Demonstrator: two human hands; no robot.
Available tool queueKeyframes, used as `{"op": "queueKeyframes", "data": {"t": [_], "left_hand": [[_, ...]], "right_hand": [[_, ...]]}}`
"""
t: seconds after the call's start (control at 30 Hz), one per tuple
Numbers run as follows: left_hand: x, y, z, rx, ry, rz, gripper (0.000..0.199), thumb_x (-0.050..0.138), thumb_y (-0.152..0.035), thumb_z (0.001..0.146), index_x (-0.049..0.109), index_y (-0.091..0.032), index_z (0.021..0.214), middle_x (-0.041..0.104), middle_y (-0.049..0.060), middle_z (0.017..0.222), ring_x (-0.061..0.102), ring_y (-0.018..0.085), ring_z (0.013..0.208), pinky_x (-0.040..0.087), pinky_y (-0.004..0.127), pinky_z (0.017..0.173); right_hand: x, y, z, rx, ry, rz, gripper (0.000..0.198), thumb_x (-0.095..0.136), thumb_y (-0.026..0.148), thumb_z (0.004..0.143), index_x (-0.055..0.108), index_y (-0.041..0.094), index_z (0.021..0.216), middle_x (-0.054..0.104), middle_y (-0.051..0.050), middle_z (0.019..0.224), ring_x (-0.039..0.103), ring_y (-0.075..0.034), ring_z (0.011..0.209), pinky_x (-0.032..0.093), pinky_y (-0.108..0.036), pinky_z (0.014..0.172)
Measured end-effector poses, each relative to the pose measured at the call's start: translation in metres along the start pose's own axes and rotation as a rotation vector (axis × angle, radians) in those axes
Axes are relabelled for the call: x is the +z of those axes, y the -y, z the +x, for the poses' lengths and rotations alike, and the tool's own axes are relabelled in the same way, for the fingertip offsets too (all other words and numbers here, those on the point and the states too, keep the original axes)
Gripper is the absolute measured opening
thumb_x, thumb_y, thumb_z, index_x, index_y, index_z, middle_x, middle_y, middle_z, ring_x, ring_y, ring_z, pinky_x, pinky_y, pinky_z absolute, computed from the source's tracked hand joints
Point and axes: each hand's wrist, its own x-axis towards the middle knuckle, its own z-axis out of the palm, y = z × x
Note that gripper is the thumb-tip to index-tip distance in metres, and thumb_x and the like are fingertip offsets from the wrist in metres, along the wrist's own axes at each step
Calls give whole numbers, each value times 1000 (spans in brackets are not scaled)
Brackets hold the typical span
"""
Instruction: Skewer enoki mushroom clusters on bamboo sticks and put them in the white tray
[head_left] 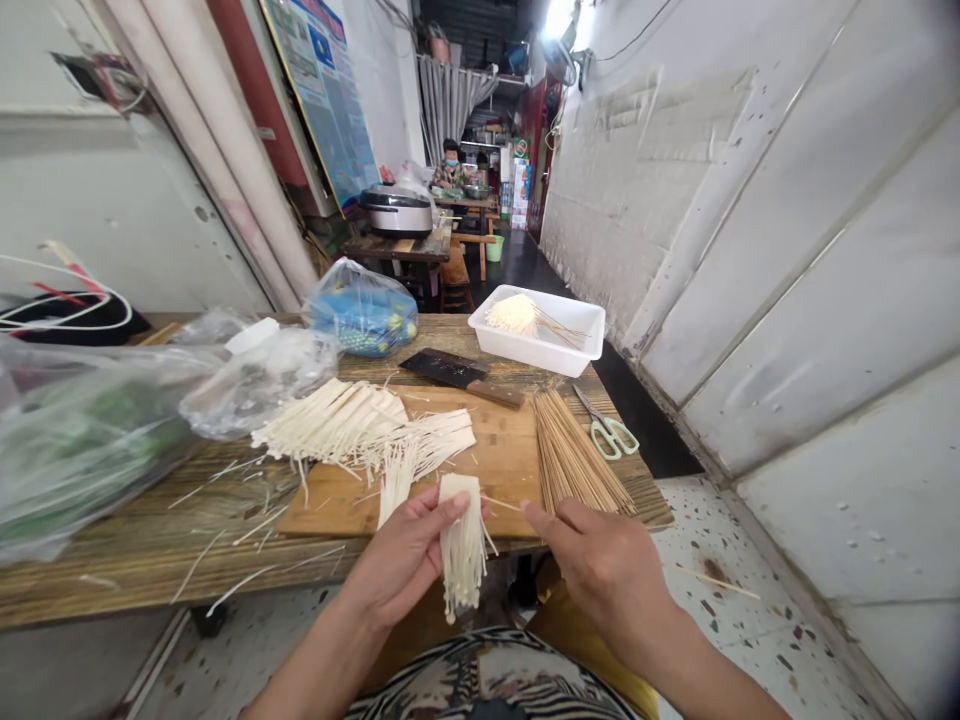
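Observation:
My left hand point(412, 545) pinches a flat bunch of enoki mushrooms point(460, 545) by its cut base, the caps hanging down in front of the table edge. From the right, my right hand point(596, 550) grips a thin wooden skewer point(504, 503); its front end meets the side of the bunch, and whether it has gone in is hidden. Behind my hands lies a wooden cutting board point(502, 450) with a pile of enoki mushrooms point(337, 420) on its left. A bundle of bamboo skewers point(574, 455) rests along the board's right side, close to my right hand.
A cleaver point(457, 375) lies across the board's back edge. Scissors point(611, 430) are right of the skewers. A white tray point(536, 345) holds skewered enoki. Plastic bags point(360, 310) stand at left and back. Farther off, a person point(450, 170) sits at another table.

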Motion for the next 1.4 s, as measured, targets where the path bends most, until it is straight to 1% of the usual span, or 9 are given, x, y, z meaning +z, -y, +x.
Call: {"op": "queueKeyframes", "data": {"t": [0.27,0.4,0.53,0.8,0.93,1.07,1.2,1.3,1.4], "left_hand": [[4,-2,0,7,-1,39,25,80,-27,64,68,-12,80,74,7,75,64,12,60,54,22,57],[3,-2,-1,-9,-1,54,26,81,-27,63,69,-12,80,74,7,74,63,12,59,53,22,60],[0,-1,-1,-20,16,85,25,80,-28,65,71,-11,81,73,7,74,63,12,62,52,22,62],[5,-3,-5,2,26,135,24,80,-29,64,73,-11,78,72,6,69,61,12,57,50,22,60],[6,-3,-6,-7,44,136,24,80,-29,64,73,-12,79,73,6,72,62,13,60,50,23,61],[6,-3,-6,-6,46,143,24,80,-28,63,74,-12,79,73,6,71,62,13,60,50,22,61],[8,-3,-7,-6,59,153,26,80,-29,63,75,-13,84,73,6,72,63,14,61,50,24,63],[11,-3,-7,-2,57,153,28,80,-30,63,75,-14,86,73,6,73,62,14,61,50,25,64],[17,-3,-10,44,18,143,33,81,-31,61,75,-15,90,74,6,77,63,14,64,50,25,67]], "right_hand": [[2,-2,-2,-1,19,-5,33,39,9,87,59,22,110,53,1,65,38,-14,46,19,-30,49],[2,-5,-1,-8,33,27,32,40,10,89,59,23,112,54,2,65,41,-13,48,20,-28,49],[1,-7,0,-5,27,73,31,39,11,91,61,25,109,54,3,64,40,-12,47,20,-27,48],[0,-6,2,-14,37,92,32,38,11,91,63,21,108,56,2,64,41,-10,47,20,-27,47],[0,-6,5,-13,28,187,31,36,16,95,66,22,104,54,2,61,41,-10,47,21,-26,46],[4,-8,7,-9,17,268,32,36,19,97,66,22,105,55,2,63,44,-10,50,23,-24,47],[9,-12,8,-1,71,386,30,38,19,96,67,21,105,54,1,63,46,-10,54,27,-22,50],[11,-15,9,35,85,513,29,40,21,96,69,21,100,54,1,63,48,-10,56,30,-21,52],[10,-17,9,89,65,652,27,43,19,95,69,20,102,56,0,66,51,-10,59,34,-20,55]]}}
